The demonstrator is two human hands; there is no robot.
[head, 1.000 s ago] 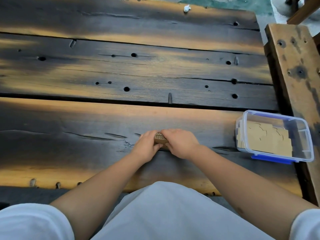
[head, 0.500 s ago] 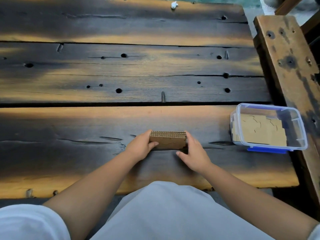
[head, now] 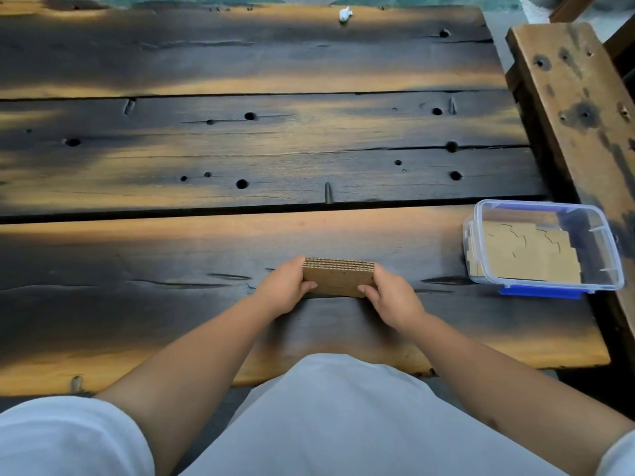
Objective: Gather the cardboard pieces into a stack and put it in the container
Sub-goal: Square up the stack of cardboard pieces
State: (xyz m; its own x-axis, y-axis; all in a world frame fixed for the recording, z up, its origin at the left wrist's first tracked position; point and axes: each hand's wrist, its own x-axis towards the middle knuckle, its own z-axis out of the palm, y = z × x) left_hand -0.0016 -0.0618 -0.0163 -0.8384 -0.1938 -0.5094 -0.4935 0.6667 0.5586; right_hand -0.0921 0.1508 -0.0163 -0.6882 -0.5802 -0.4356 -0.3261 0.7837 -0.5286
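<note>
The stack of cardboard pieces stands on its long edge on the table, to the left of the container and well apart from it. The left hand and the right hand are clamped on its two short ends. Half a second ago the right hand was open below the stack; now it presses in. The stack looks even, so it seems ready to be carried to the container, where cardboard already lies.
</note>
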